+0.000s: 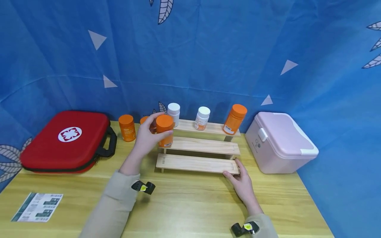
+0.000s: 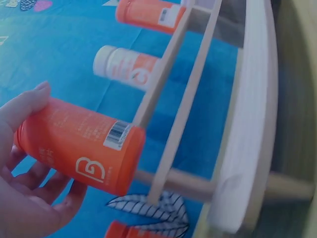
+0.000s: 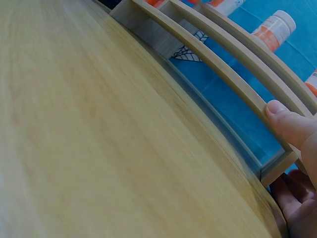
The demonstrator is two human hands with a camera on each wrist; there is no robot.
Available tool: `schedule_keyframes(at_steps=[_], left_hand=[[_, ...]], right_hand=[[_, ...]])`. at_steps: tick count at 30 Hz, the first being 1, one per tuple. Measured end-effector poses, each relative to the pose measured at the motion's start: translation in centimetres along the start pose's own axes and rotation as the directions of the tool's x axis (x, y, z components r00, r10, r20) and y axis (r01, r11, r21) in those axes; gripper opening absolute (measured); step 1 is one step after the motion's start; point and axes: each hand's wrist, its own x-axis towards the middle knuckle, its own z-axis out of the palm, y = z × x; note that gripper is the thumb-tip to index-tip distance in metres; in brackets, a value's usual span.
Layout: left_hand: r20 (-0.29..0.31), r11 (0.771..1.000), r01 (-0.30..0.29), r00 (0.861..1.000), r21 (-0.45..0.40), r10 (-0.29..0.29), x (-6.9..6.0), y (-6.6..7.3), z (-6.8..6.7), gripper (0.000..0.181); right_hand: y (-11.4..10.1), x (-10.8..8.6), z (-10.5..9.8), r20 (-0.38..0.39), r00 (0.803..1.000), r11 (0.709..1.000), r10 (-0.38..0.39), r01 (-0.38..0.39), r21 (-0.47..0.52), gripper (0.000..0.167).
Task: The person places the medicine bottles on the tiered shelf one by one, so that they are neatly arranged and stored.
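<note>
My left hand (image 1: pixel 146 137) grips an orange bottle (image 1: pixel 164 127) with an orange lid, thumb on one side and fingers on the other. The bottle is at the left end of the middle step of a wooden three-step rack (image 1: pixel 196 164); whether its base touches the wood I cannot tell. In the left wrist view its label and barcode face the camera. My right hand (image 1: pixel 242 185) holds the right end of the lowest step, its thumb (image 3: pixel 280 116) on the front edge. On the top step stand two white-lidded bottles, one left (image 1: pixel 174 114) and one mid (image 1: pixel 202 118), and an orange bottle (image 1: pixel 235 119) right.
Left of the rack stands an orange bottle (image 1: pixel 127 128), with another orange bottle (image 1: pixel 144 119) partly behind my left hand. A red first-aid case (image 1: pixel 68 145) lies far left, a printed card (image 1: pixel 38 207) in front of it. A pink lidded box (image 1: pixel 279 145) stands at right.
</note>
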Motion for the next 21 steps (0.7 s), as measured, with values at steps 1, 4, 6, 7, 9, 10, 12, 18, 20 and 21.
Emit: schedule_keyframes(at_steps=[1, 4, 6, 7, 9, 10, 12, 18, 20, 21], left_hand=[[-0.008, 1.000, 0.007, 1.000, -0.009, -0.007, 0.1, -0.1, 0.4, 0.065], [-0.038, 1.000, 0.018, 0.999, -0.025, -0.019, 0.2, -0.3, 1.4, 0.065], [-0.048, 0.999, 0.026, 0.998, -0.028, -0.028, 0.2, -0.5, 1.9, 0.065], [-0.048, 0.999, 0.027, 0.998, -0.035, -0.029, 0.1, -0.6, 2.1, 0.065], [-0.041, 0.999, 0.027, 0.999, -0.037, -0.028, 0.1, -0.9, 2.3, 0.066], [-0.038, 0.999, 0.026, 0.999, -0.033, -0.028, 0.1, -1.0, 2.4, 0.066], [-0.034, 1.000, 0.019, 0.999, -0.015, -0.020, 0.1, -1.3, 2.6, 0.067], [-0.035, 0.999, -0.002, 0.999, 0.048, 0.004, 0.1, -1.4, 2.8, 0.071], [-0.044, 0.999, 0.006, 0.999, 0.053, -0.003, 0.0, -1.5, 2.7, 0.073], [-0.051, 0.998, 0.012, 0.999, 0.055, -0.010, 0.0, -1.5, 2.7, 0.074]], right_hand=[[0.1, 0.0, 0.0, 0.001, 1.000, 1.000, 0.003, -0.003, 0.001, 0.087], [0.2, 0.0, 0.0, 0.002, 1.000, 1.000, 0.008, -0.008, 0.005, 0.088], [0.2, 0.0, 0.0, 0.002, 1.000, 1.000, 0.010, -0.010, 0.005, 0.088], [0.2, 0.0, 0.0, 0.002, 1.000, 1.000, 0.011, -0.011, 0.005, 0.088], [0.2, 0.0, 0.0, 0.002, 1.000, 1.000, 0.013, -0.013, 0.005, 0.089], [0.1, 0.0, 0.0, 0.002, 1.000, 1.000, 0.013, -0.013, 0.003, 0.089], [0.1, 0.0, 0.0, 0.004, 1.000, 1.000, 0.011, -0.011, 0.002, 0.089], [0.1, 0.0, 0.0, 0.008, 1.000, 1.000, 0.008, -0.008, -0.001, 0.089], [0.1, 0.0, 0.0, 0.008, 1.000, 1.000, 0.009, -0.009, -0.003, 0.089], [0.2, 0.0, 0.0, 0.008, 1.000, 1.000, 0.008, -0.008, -0.004, 0.088]])
